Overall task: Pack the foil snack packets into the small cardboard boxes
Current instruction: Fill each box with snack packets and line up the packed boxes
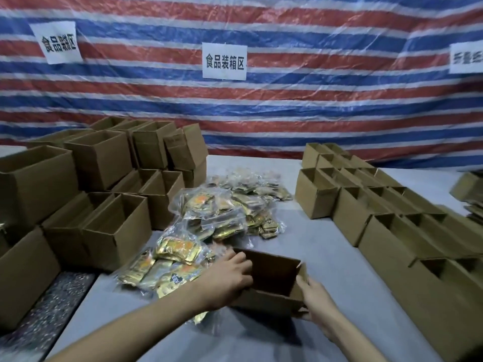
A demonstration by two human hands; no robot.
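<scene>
Now left hand [230, 278] and right hand [317, 300] each clamp a grip on the open, rectangular cardboard box [271, 273].

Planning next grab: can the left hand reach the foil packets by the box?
Likely yes: packets lie just beside the left hand, nothing between; it grips the box, so must release.

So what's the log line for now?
left hand: holds box | right hand: holds box | box: looks empty | packets: piled on table
</scene>
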